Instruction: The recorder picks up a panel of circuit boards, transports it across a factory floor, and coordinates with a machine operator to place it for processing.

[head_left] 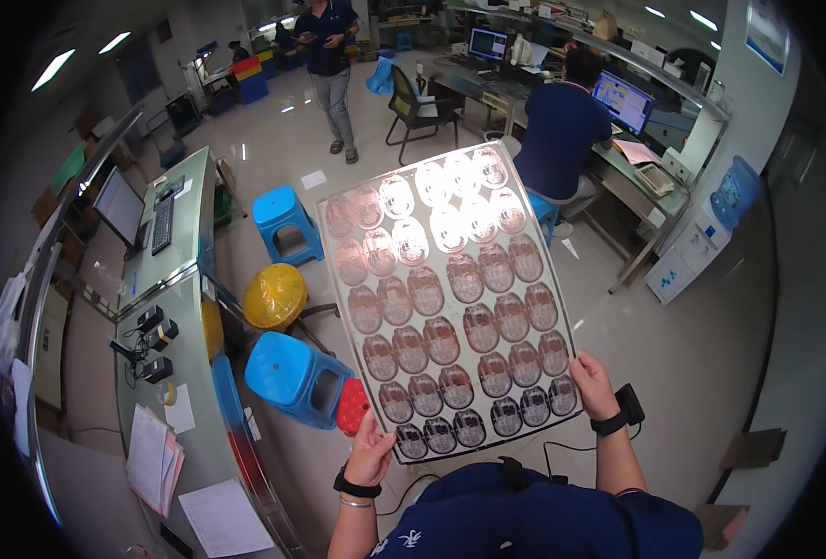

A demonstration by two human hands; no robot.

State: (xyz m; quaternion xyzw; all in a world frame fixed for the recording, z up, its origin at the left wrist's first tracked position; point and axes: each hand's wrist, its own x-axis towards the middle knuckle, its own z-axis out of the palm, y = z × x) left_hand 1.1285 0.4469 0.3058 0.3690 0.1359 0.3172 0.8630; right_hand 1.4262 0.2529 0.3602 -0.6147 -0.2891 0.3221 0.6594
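A rectangular sheet point(455, 303), covered with rows of oval patterns set in two blocks, was held up in front of the body, tilted slightly, with its lower part between the two hands and most of its length stretched out beyond them. Its lower left corner was gripped by the left hand point(370, 452), which was partly closed, the thumb laid on the corner and the other fingers bent at the border. The right edge, just above the lower right corner, was pinched by the right hand point(596, 387), also partly closed; its fingers behind the sheet were hidden. A bright glare was thrown across the far rows of ovals. A black band was worn on each wrist.

Just beyond the left hand, a red object point(352, 407) was partly covered by the sheet. Farther out on that side were placed a near blue stool point(282, 373), a round yellow seat point(275, 296) and a far blue stool point(287, 224). Well to the left of the left hand, a long bench point(189, 349) was occupied by stacked papers point(155, 456), black adapters point(157, 371) and a keyboard point(162, 224). Beyond the right hand, a water dispenser point(688, 253) was seen, and a desk was occupied by a seated person point(562, 130). A standing person point(327, 56) was seen far ahead of the hands.
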